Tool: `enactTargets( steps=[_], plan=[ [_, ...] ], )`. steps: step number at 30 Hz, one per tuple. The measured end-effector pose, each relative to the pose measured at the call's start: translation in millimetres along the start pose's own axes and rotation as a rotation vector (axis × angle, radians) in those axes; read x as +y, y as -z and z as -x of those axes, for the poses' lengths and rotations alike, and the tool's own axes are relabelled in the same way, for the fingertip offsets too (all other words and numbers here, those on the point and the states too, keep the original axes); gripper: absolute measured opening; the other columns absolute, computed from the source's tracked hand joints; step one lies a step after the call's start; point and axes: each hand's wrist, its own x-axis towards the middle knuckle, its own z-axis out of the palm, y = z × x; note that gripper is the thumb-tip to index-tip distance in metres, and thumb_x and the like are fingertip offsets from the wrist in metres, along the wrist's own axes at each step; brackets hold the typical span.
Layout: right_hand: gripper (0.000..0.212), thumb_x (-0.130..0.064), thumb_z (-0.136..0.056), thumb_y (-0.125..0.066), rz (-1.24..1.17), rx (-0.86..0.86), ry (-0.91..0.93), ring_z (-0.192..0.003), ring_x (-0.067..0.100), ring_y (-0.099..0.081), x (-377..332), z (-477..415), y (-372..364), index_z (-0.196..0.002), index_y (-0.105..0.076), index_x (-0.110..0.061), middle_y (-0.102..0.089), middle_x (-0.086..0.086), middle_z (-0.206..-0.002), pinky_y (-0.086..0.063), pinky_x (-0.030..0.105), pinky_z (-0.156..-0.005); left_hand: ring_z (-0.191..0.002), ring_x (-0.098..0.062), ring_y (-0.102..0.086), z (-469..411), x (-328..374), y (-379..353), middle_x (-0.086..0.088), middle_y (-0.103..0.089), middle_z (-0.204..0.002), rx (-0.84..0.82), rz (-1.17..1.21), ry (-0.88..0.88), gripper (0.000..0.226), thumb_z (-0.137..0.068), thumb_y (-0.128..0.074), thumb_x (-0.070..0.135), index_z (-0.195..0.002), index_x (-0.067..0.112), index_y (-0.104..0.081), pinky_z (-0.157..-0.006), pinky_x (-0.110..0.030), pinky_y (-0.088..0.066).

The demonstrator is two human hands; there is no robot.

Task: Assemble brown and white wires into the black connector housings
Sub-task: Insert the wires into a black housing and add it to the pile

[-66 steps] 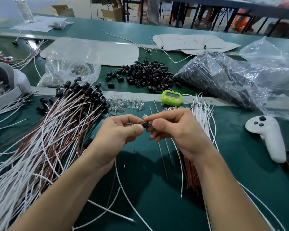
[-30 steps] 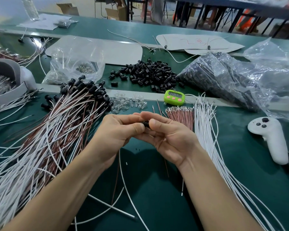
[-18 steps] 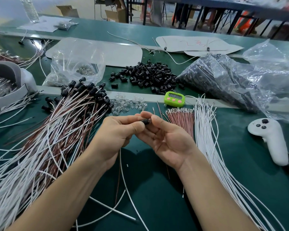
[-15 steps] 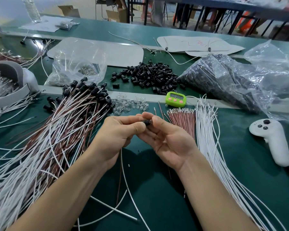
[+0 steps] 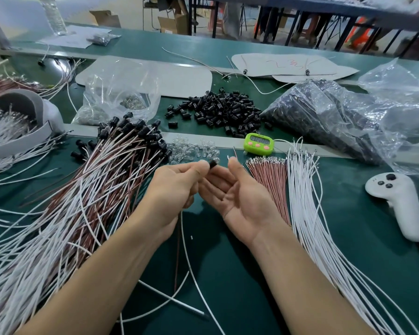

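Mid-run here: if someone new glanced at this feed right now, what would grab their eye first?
The two hands at centre: the left hand pinches a black connector housing, brown and white wires trailing below it, while the right hand lies open, palm up, beside it. On the left sprawls a big heap of finished wires tipped with black housings; behind the hands lie a loose pile of black housings and a bright green timer.

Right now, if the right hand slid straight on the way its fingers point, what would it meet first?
Probably the left hand, which pinches a housing: the fingers of the right hand point at it from close by, though depth is unclear.
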Motion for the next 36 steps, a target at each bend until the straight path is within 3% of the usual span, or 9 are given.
enactTargets(
  steps=[4,6,9,15,18,22,26,31,36],
  plan=[
    [0.024,0.0,-0.099,-0.058,0.302,-0.057,0.034,-0.085,0.014,-0.074,8.3,4.1,-2.1,-0.118,-0.07,-0.009,-0.078,0.009,-0.096,-0.061,0.024,-0.081,-0.04,-0.01,-0.028,-1.7,-0.1,0.1,0.003,-0.041,-0.046,0.085,0.106,0.064,0.037,-0.104,-0.053,0.019,-0.072,0.011,-0.07,-0.038,-0.019,-0.024],
    [0.032,0.002,-0.097,-0.063,0.421,-0.05,0.057,-0.083,0.012,-0.073,10.2,6.7,-7.0,-0.127,-0.064,-0.01,-0.078,0.006,-0.095,-0.06,0.023,-0.083,-0.038,-0.008,-0.036,-0.9,1.5,0.4,0.001,-0.051,-0.052,0.137,0.163,0.083,0.032,-0.103,-0.052,0.013,-0.077,0.011,-0.071,-0.037,-0.017,-0.03],
    [0.036,-0.001,-0.097,-0.066,0.554,-0.032,0.07,-0.083,0.018,-0.074,9.7,10.2,-14.7,-0.131,-0.059,-0.012,-0.078,0.008,-0.097,-0.063,0.032,-0.084,-0.045,-0.01,-0.053,-0.1,8.5,0.8,-0.003,-0.065,-0.064,0.139,0.312,0.085,0.021,-0.102,-0.048,0.005,-0.107,0.012,-0.068,-0.042,-0.019,-0.046],
    [0.021,-0.003,-0.094,-0.061,0.88,-0.014,0.118,-0.061,0.028,-0.072,29.8,22.5,-35.7,-0.106,-0.068,-0.019,-0.076,0.013,-0.077,-0.062,0.039,-0.062,-0.072,-0.012,-0.073,-1.4,24.9,2.8,-0.004,-0.078,-0.083,0.101,0.401,-0.041,0.028,-0.105,-0.041,-0.003,-0.114,0.015,-0.06,-0.061,-0.019,-0.057],
    [0.021,-0.005,-0.095,-0.054,0.984,0.036,0.198,-0.049,0.024,-0.064,31.2,26.8,-44.2,-0.089,-0.072,-0.014,-0.074,0.011,-0.07,-0.054,0.032,-0.05,-0.079,-0.014,-0.074,-0.7,35.3,12.4,-0.005,-0.079,-0.089,0.137,0.353,-0.075,0.025,-0.103,-0.047,-0.004,-0.114,0.015,-0.06,-0.068,-0.021,-0.059],
    [0.02,-0.011,-0.095,-0.061,1.119,-0.076,0.157,-0.042,0.021,-0.059,19.8,39.3,-55.2,-0.079,-0.072,-0.007,-0.069,0.009,-0.061,-0.046,0.024,-0.043,-0.054,-0.006,-0.063,-0.3,56.3,33.6,0.002,-0.078,-0.079,0.293,0.277,-0.033,0.016,-0.103,-0.054,0.006,-0.103,0.015,-0.067,-0.052,-0.022,-0.054],
    [0.025,-0.02,-0.092,-0.065,1.407,-0.265,0.126,-0.046,0.015,-0.058,12.8,57.3,-70.8,-0.069,-0.073,-0.014,-0.072,0.007,-0.062,-0.052,0.026,-0.052,-0.045,-0.004,-0.056,-0.7,84.7,60.3,0.001,-0.076,-0.072,0.418,0.358,-0.011,0.015,-0.102,-0.056,0.007,-0.096,0.016,-0.067,-0.049,-0.017,-0.048],
    [0.031,-0.021,-0.091,-0.065,1.427,-0.364,0.055,-0.044,0.015,-0.052,31.8,57.6,-97.9,-0.062,-0.071,-0.014,-0.068,0.006,-0.056,-0.046,0.024,-0.048,-0.04,-0.003,-0.049,-10.3,110.5,81.3,-0.008,-0.07,-0.076,0.464,0.326,-0.08,0.013,-0.101,-0.056,0.004,-0.095,0.013,-0.062,-0.04,-0.013,-0.038],
    [0.03,-0.019,-0.093,-0.062,1.207,-0.081,0.132,-0.046,0.02,-0.054,71.5,27.7,-120.3,-0.071,-0.074,-0.002,-0.073,0.021,-0.069,-0.049,0.034,-0.053,-0.057,-0.013,-0.07,-20.1,116.1,99.7,-0.008,-0.075,-0.077,0.44,0.156,-0.089,0.015,-0.1,-0.063,0.017,-0.104,0.003,-0.066,-0.05,-0.021,-0.054]
  ],
)
